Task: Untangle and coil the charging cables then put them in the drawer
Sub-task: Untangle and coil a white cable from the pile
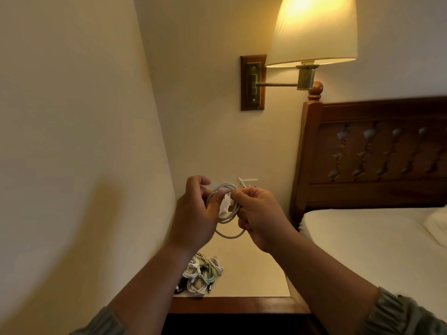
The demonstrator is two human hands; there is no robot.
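A white charging cable (227,222) hangs in loose loops in the air above the nightstand. My left hand (197,215) grips the left side of the loops, fingers curled round them. My right hand (260,217) pinches the cable's top strand; a free plug end (240,181) sticks up behind it. Below my left forearm, a tangled pile of cables (202,274), white ones and a green one, lies on the nightstand top (254,274). The drawer is not visible.
The nightstand stands in a corner, with the wall (84,141) close on the left. A bed (375,243) with a carved wooden headboard (377,153) is on the right. A lit wall lamp (312,32) on a swing arm hangs above.
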